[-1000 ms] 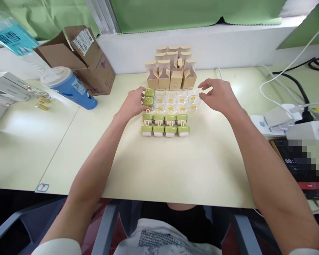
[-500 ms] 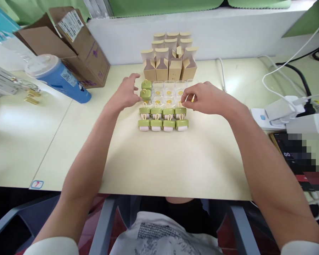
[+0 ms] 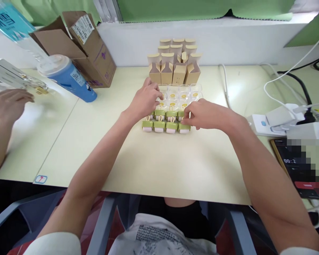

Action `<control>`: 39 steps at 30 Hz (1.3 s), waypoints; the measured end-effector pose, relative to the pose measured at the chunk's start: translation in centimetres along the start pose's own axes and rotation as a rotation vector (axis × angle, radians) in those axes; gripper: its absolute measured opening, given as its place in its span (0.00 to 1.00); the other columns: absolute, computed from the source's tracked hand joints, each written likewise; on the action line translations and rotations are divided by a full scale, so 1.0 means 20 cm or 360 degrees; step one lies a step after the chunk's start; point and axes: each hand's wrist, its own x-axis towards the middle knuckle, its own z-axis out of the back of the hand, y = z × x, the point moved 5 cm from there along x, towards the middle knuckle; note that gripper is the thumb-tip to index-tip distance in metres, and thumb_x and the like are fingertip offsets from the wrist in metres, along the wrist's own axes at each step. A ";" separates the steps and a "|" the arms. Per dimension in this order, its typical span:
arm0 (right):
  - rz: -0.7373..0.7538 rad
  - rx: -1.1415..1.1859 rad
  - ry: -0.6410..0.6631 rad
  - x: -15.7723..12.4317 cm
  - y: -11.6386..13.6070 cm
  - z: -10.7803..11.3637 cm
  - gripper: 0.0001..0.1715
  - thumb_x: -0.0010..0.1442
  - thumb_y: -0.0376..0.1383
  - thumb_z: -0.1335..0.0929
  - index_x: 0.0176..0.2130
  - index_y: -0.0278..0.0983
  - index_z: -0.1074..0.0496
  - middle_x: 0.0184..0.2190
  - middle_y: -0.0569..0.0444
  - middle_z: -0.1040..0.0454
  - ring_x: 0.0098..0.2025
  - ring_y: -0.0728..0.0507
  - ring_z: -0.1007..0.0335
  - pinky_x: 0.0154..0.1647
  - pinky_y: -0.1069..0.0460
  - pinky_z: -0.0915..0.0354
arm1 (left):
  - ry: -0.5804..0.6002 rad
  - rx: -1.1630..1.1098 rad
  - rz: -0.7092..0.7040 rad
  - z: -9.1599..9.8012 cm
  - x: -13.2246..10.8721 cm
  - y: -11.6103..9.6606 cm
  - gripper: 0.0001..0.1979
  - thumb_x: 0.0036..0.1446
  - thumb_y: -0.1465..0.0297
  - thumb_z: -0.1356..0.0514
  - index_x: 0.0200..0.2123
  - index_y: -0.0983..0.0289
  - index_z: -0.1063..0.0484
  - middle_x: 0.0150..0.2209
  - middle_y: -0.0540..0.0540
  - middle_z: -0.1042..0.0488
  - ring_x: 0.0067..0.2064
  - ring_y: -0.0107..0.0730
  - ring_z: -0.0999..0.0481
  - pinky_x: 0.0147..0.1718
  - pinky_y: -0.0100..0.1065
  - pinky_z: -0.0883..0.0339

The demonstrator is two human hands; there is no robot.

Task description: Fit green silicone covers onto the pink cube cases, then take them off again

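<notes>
Head: small boxes [image 3: 179, 74] behind clear containers [image 3: 172, 96].

A single head-worn camera looks forward and down, the left hand [image 3: 146, 98] and right hand [image 3: 205, 115] showing a little above mid-view; nearer than the hands lies the wearer's printed white shirt [image 3: 162, 235], seen from above, and beyond them stands the white wall [image 3: 134, 46].

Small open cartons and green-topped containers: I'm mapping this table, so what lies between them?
In the head view, rows of clear containers lie between the small open cartons and the green-topped containers. The left hand covers that stretch's left end.
</notes>
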 end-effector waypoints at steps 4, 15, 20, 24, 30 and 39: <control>0.0017 -0.0073 -0.0006 -0.01 0.00 0.01 0.17 0.75 0.42 0.28 0.33 0.41 0.19 0.30 0.47 0.19 0.32 0.36 0.20 0.33 0.42 0.33 | -0.0048 -0.0029 0.0028 -0.02 0.00 0.03 0.09 0.56 0.68 0.32 0.41 0.57 0.14 0.50 0.62 0.21 0.68 0.61 0.32 0.63 0.53 0.25; -0.0009 -0.0189 -0.0122 -0.03 0.04 0.02 0.25 0.75 0.44 0.29 0.27 0.42 0.33 0.27 0.48 0.27 0.27 0.39 0.27 0.32 0.43 0.33 | -0.0115 -0.0087 0.0083 0.00 -0.01 -0.01 0.04 0.56 0.69 0.28 0.34 0.57 0.20 0.51 0.62 0.23 0.70 0.62 0.34 0.61 0.53 0.26; -0.0087 -0.0125 -0.0298 0.04 -0.02 -0.02 0.15 0.69 0.42 0.23 0.32 0.41 0.25 0.35 0.41 0.22 0.38 0.29 0.19 0.40 0.38 0.26 | -0.0105 -0.0038 0.0024 0.13 -0.03 -0.03 0.06 0.62 0.65 0.28 0.35 0.57 0.22 0.55 0.60 0.23 0.71 0.60 0.33 0.64 0.55 0.30; -0.0058 -0.0205 -0.0407 0.08 -0.05 -0.04 0.10 0.64 0.41 0.21 0.36 0.40 0.22 0.36 0.39 0.21 0.41 0.28 0.18 0.39 0.39 0.25 | -0.0193 -0.0288 0.0000 0.29 -0.07 -0.08 0.06 0.65 0.61 0.31 0.40 0.55 0.23 0.60 0.61 0.24 0.68 0.55 0.26 0.64 0.56 0.25; -0.0272 -0.0208 -0.0321 0.03 0.01 -0.01 0.15 0.68 0.48 0.24 0.39 0.40 0.20 0.33 0.41 0.19 0.39 0.30 0.16 0.36 0.42 0.25 | -0.0106 -0.1095 -0.0049 0.32 -0.09 -0.11 0.19 0.66 0.51 0.27 0.45 0.54 0.28 0.63 0.53 0.23 0.60 0.44 0.21 0.63 0.54 0.19; -0.0187 0.0043 -0.0030 -0.02 0.05 -0.01 0.10 0.67 0.32 0.24 0.32 0.40 0.22 0.38 0.48 0.14 0.37 0.39 0.20 0.34 0.45 0.31 | -0.0200 -0.1000 0.0082 0.24 -0.08 -0.11 0.17 0.63 0.56 0.25 0.47 0.56 0.24 0.63 0.58 0.22 0.71 0.53 0.23 0.57 0.48 0.16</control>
